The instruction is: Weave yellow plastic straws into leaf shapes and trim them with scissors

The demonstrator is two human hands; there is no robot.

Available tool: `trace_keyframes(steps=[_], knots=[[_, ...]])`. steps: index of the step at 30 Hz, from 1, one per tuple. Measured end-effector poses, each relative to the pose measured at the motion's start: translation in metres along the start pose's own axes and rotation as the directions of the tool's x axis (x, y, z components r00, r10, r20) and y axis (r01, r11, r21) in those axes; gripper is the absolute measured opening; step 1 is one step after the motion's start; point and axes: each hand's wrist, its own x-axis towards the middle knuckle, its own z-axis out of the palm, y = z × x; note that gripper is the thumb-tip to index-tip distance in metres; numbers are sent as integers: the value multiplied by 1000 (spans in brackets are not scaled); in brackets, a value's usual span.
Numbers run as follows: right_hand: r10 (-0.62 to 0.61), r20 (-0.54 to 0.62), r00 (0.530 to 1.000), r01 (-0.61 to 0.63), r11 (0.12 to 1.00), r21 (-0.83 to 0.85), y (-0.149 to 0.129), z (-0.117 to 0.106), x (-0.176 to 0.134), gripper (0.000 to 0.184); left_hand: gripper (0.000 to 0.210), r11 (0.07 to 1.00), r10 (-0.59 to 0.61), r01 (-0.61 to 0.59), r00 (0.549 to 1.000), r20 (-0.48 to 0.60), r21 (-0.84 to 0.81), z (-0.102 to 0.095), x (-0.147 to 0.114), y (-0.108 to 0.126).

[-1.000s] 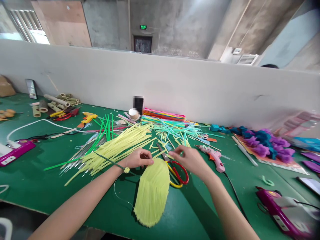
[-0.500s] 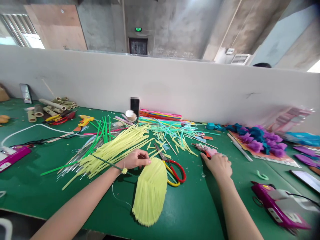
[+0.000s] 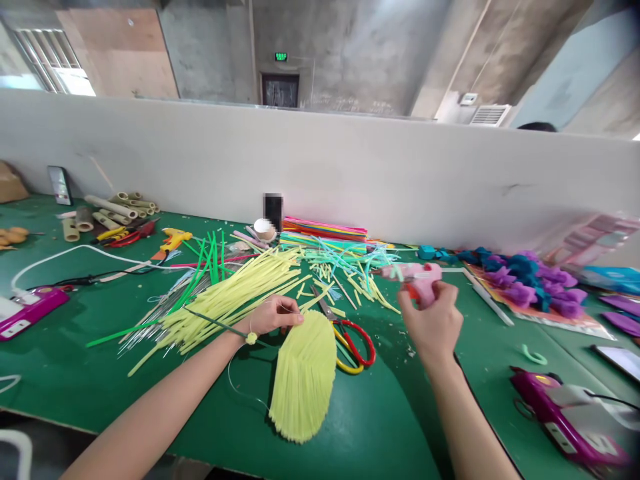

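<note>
Between the thumb and fingers of my left hand (image 3: 275, 315) is the top edge of a pale yellow leaf shape made of pipe cleaners (image 3: 304, 380), which hangs just above the table. A thin thread trails from the hand and loops below the wrist. My right hand (image 3: 434, 320) is wrapped round the handle of a pink hot glue gun (image 3: 417, 277), raised off the table with its nozzle to the left. Scissors with red and yellow handles (image 3: 356, 343) lie open beside the leaf. Loose yellow pipe cleaners (image 3: 230, 293) are heaped beyond my left hand.
A yellow glue gun (image 3: 175, 240), pliers (image 3: 133, 233) and bamboo pieces (image 3: 115, 210) lie at the back left. Purple power strips (image 3: 37, 307) sit at both sides. Purple and blue flowers (image 3: 535, 280) rest at the right. A low white partition (image 3: 320, 167) bounds the green table.
My right hand has closed on the pink glue gun and lifted it up from the table. The left hand still holds the yellow leaf. The view has shifted slightly.
</note>
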Motion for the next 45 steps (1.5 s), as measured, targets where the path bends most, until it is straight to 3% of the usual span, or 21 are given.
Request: trace_keyframes(steps=[2,6,12,21,45], knots=[[-151,38,988,149,988,49,-14,6,-14,49,32,1000,-3,3,1000,1,7,0,0,0],[-415,25,910,408,903,139,-30,14,-36,36,33,1000,-22,22,1000,1,16,0,-1,2],[-588,18,809,582,804,125,-36,16,-46,26,34,1000,-10,10,1000,1,21,1,-1,3],[-654,57,754,650,756,70,-36,21,-50,29,33,1000,-9,8,1000,21,30,-1,0,2],[-685,43,727,684,728,47,-37,20,-50,28,32,999,6,-7,999,32,35,-1,-1,3]])
